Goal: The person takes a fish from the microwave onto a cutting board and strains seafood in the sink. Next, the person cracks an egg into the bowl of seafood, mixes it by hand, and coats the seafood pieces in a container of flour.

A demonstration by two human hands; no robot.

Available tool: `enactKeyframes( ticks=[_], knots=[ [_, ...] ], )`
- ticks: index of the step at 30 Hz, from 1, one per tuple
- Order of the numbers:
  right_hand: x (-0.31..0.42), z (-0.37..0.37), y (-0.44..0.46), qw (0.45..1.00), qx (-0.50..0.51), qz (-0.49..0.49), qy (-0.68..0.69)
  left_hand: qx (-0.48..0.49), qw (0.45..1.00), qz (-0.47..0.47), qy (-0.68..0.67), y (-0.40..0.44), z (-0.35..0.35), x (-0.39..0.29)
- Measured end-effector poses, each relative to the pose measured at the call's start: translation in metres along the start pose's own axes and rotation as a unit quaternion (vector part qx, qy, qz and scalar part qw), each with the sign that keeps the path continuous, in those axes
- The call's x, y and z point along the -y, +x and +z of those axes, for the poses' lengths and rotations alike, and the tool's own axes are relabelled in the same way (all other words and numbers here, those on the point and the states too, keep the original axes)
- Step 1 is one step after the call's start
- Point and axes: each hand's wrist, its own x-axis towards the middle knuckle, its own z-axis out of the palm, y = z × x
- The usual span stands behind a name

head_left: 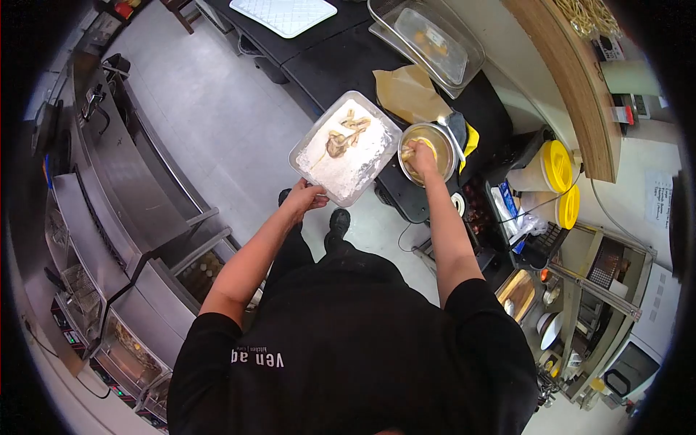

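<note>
My left hand [303,199] grips the near left edge of a shallow metal tray [391,130], fingers wrapped at its rim. White flour-like powder [317,154] covers the tray's bottom. Several wet, pale brown strips of food [338,143] lie on the powder, their kind unclear. Just right of the tray stands a round metal bowl [451,154] on the black table. Inside it, my right hand [422,158] is closed on pale, wet food strips [408,154], with liquid around them.
Behind the bowl are brown paper [412,93] and clear plastic containers [435,47]. A white tray [284,14] sits further along the black table [337,58]. Yellow-lidded buckets [557,167] stand right. Fryers [130,348] and a steel counter [109,167] line the left side.
</note>
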Motion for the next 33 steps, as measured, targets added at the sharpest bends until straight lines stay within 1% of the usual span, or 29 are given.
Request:
enactKeyframes(
  ticks=[1, 2, 3, 4, 5, 8, 9, 10, 12, 13, 16, 17, 20, 22, 23, 25, 26, 28, 29, 30, 32, 33],
  knots=[
    [-0.002, 0.002, 0.002, 0.997, -0.014, 0.023, 0.070, 0.000, 1.000, 0.001, 0.002, 0.000, 0.001, 0.000],
    [-0.004, 0.001, 0.003, 0.997, -0.014, 0.022, 0.071, 0.001, 1.000, 0.002, 0.001, -0.001, 0.001, 0.000],
    [-0.003, -0.006, 0.003, 0.968, 0.055, 0.086, 0.228, 0.003, 1.000, 0.003, 0.000, -0.002, 0.002, 0.001],
    [-0.001, -0.013, 0.003, 0.906, 0.122, 0.147, 0.377, 0.004, 1.000, 0.004, 0.001, -0.002, 0.003, 0.002],
    [0.001, -0.019, 0.001, 0.907, 0.121, 0.147, 0.376, 0.007, 1.000, 0.001, 0.001, -0.002, 0.004, 0.002],
    [0.013, -0.032, -0.003, 0.786, 0.199, 0.179, 0.557, 0.006, 1.000, 0.004, -0.003, -0.002, 0.006, 0.000],
    [0.015, -0.032, -0.002, 0.760, 0.193, 0.184, 0.593, 0.002, 1.000, 0.007, -0.008, -0.002, 0.007, 0.002],
    [0.016, -0.028, -0.002, 0.760, 0.194, 0.184, 0.592, 0.001, 1.000, 0.007, -0.009, 0.000, 0.006, 0.003],
    [0.013, -0.014, 0.000, 0.779, 0.163, 0.149, 0.587, 0.014, 1.000, 0.007, -0.008, 0.000, 0.007, 0.003],
    [0.010, -0.006, 0.001, 0.771, 0.151, 0.137, 0.603, 0.012, 1.000, 0.007, -0.009, -0.002, 0.008, 0.002],
    [0.007, 0.001, 0.009, 0.784, 0.175, 0.161, 0.573, -0.004, 1.000, 0.005, -0.010, -0.003, 0.008, 0.001],
    [0.004, 0.000, 0.008, 0.783, 0.177, 0.162, 0.573, 0.002, 1.000, 0.011, -0.005, -0.003, 0.007, 0.000],
    [0.013, -0.037, -0.004, 0.788, 0.168, 0.168, 0.568, 0.004, 1.000, 0.019, 0.000, -0.006, 0.010, -0.001],
    [0.012, -0.068, -0.012, 0.828, 0.169, 0.157, 0.511, 0.001, 1.000, 0.022, -0.002, -0.006, 0.011, -0.001],
    [0.012, -0.080, -0.017, 0.829, 0.170, 0.158, 0.509, 0.006, 1.000, 0.024, -0.001, -0.006, 0.010, 0.000],
    [0.013, -0.096, -0.025, 0.867, 0.155, 0.100, 0.464, 0.010, 1.000, 0.027, -0.003, -0.007, 0.011, 0.000],
    [0.013, -0.097, -0.027, 0.868, 0.156, 0.098, 0.462, 0.007, 1.000, 0.026, -0.005, -0.007, 0.012, 0.000],
    [0.013, -0.095, -0.031, 0.886, 0.129, 0.103, 0.434, 0.003, 1.000, 0.025, -0.008, -0.007, 0.011, 0.000],
    [0.013, -0.085, -0.029, 0.893, 0.119, 0.095, 0.423, 0.008, 1.000, 0.024, -0.007, -0.005, 0.010, -0.001],
    [0.008, -0.075, -0.030, 0.893, 0.119, 0.095, 0.423, 0.012, 1.000, 0.022, -0.004, -0.005, 0.010, -0.001],
    [0.002, -0.061, -0.025, 0.875, 0.126, 0.154, 0.441, 0.008, 1.000, 0.027, -0.002, -0.006, 0.013, -0.004],
    [0.013, -0.073, -0.030, 0.881, 0.131, 0.162, 0.425, 0.005, 1.000, 0.026, -0.001, -0.008, 0.012, -0.003]
  ],
)
